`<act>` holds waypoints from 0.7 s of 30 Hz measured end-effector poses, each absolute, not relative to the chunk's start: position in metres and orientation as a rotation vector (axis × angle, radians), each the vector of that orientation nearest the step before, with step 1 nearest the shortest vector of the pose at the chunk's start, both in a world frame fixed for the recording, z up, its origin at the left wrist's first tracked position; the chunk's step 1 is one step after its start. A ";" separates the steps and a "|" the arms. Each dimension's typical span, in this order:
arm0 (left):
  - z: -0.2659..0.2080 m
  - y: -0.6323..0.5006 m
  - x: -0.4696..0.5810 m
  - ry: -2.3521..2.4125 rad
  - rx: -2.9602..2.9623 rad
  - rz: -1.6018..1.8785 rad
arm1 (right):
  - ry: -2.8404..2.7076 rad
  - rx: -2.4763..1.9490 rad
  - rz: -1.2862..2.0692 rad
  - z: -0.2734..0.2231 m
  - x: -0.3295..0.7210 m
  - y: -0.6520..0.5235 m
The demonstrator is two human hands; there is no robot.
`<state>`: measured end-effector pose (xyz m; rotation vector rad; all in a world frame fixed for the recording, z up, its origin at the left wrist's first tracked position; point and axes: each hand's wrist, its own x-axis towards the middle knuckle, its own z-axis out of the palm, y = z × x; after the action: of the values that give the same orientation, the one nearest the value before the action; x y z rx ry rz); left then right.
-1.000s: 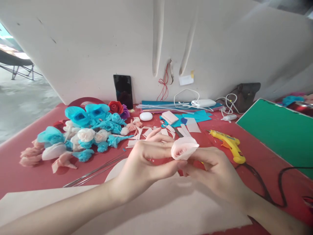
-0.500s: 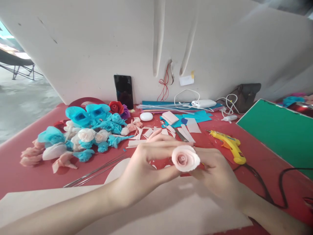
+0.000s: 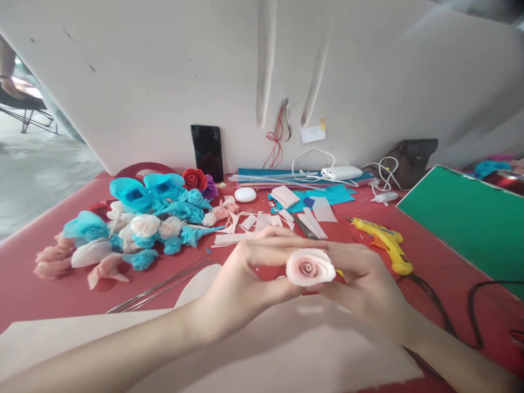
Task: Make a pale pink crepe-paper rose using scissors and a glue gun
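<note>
A pale pink paper rose [image 3: 310, 267], its spiral centre facing me, is held between both hands above the table. My left hand [image 3: 249, 273] pinches it from the left, thumb below and fingers behind. From the right, my right hand [image 3: 364, 278] closes on the flower's other side; its fingertips are partly hidden behind the petals. Below the hands lies a large pale paper sheet [image 3: 254, 344]. Just beyond them are cut pale pink paper strips [image 3: 233, 239] and a pair of scissors [image 3: 305, 226], partly covered by my fingers.
Blue, white and pink paper flowers [image 3: 143, 226] are heaped at left, near thin metal wires [image 3: 159, 286]. A yellow glue gun [image 3: 382, 243] with a black cord lies right, before a green board [image 3: 470, 224]. A phone [image 3: 207, 153] leans on the wall. Another person's hand [image 3: 10, 87] shows far left.
The rose has tilted slightly and looks flatter and wider between my fingers. My right hand has shifted a little. Another person's arm has come into view at the far left.
</note>
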<state>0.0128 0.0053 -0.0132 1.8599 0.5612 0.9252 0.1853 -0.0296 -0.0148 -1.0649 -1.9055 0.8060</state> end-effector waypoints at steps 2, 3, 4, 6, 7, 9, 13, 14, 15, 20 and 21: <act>-0.013 0.005 0.012 0.588 1.831 0.909 | -1.884 -1.085 0.805 -0.015 0.185 -0.029; -0.012 0.004 0.012 0.606 1.822 0.896 | -1.874 -1.089 0.811 -0.015 0.184 -0.029; -0.012 0.004 0.012 0.624 1.818 0.881 | -1.859 -1.083 0.826 -0.015 0.184 -0.029; -0.011 0.005 0.013 0.637 1.816 0.851 | -1.834 -1.040 0.867 -0.014 0.185 -0.029; -0.012 0.005 0.014 0.629 1.816 0.847 | -1.818 -1.019 0.871 -0.013 0.185 -0.029; -0.014 0.008 0.015 0.624 1.838 0.872 | -1.773 -1.013 0.809 -0.011 0.187 -0.028; -0.028 0.017 0.016 0.754 2.249 0.809 | -1.698 -1.076 0.625 -0.010 0.193 -0.023; -0.032 0.019 0.016 0.776 2.425 0.729 | -1.690 -1.089 0.617 -0.011 0.194 -0.022; -0.036 0.021 0.016 0.777 2.505 0.675 | -1.680 -1.099 0.625 -0.012 0.195 -0.020; -0.048 0.019 0.017 0.814 2.660 0.557 | -1.642 -1.079 0.724 -0.018 0.196 -0.015; -0.048 0.017 0.018 0.821 2.676 0.550 | -1.640 -1.060 0.734 -0.018 0.196 -0.015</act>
<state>0.0177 0.0166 -0.0482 2.6762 0.8207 0.5502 0.1963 -0.0147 -0.0180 -1.0596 -1.6396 0.7341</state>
